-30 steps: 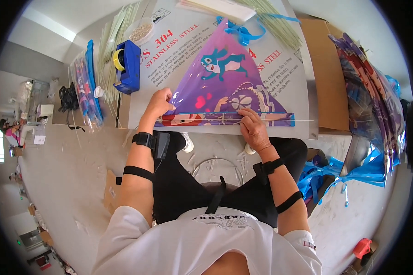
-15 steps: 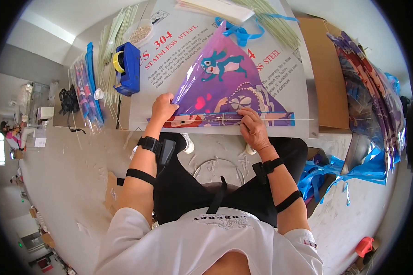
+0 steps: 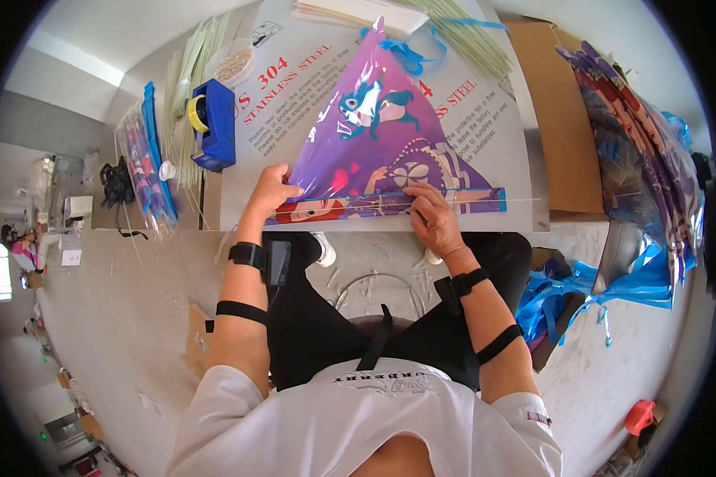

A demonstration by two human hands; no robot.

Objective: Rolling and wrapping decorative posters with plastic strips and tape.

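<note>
A purple triangular kite point(image 3: 366, 155) of shiny printed film lies on the table, its tip pointing away from me. Along its near edge runs a folded blue-edged strip, with a thin pale rod point(image 3: 473, 200) over it sticking out to the right. My left hand point(image 3: 272, 193) pinches the kite's near left corner between thumb and fingers. With curled fingers, my right hand point(image 3: 436, 221) grips the near edge at the rod, right of the middle. Its fingertips are partly hidden. Blue ribbon point(image 3: 406, 57) lies beside the tip.
A blue tape dispenser point(image 3: 215, 127) stands left, below a tub of small beads point(image 3: 235, 62). Bundles of thin rods point(image 3: 189, 103) lie at the far left and far right. Folded printed kites point(image 3: 632, 127) hang over a cardboard box point(image 3: 561, 119) at right, above blue ribbons point(image 3: 545, 306).
The kite's tip has shifted away and slightly left, and its left side looks more rumpled. Both hands keep their grip, the left one a little farther left.
</note>
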